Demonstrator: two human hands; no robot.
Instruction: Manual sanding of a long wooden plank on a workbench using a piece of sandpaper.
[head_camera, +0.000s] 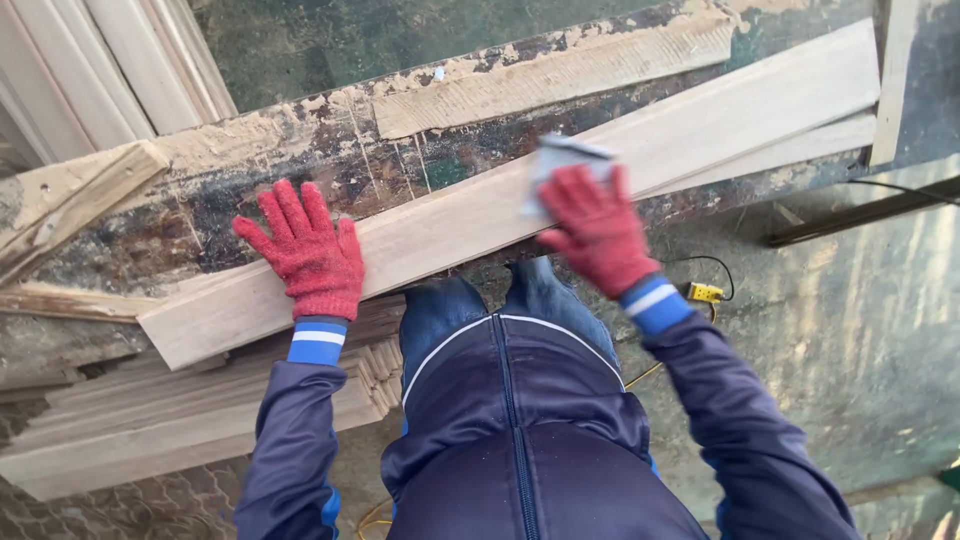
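Observation:
A long pale wooden plank (700, 120) lies slantwise across a worn, paint-stained workbench (300, 160). My left hand (305, 250), in a red knit glove, presses flat on the plank near its left end with fingers spread. Further along the board, my right hand (597, 228), also in a red glove, holds a grey sheet of sandpaper (562, 158) against the wood. The sandpaper sticks out beyond the fingertips.
A stack of pale wooden slats (150, 420) lies below the bench at the left. More boards (110, 60) lean at the top left. A second plank (800, 150) lies under the first. A yellow plug and cable (705, 292) rest on the concrete floor at right.

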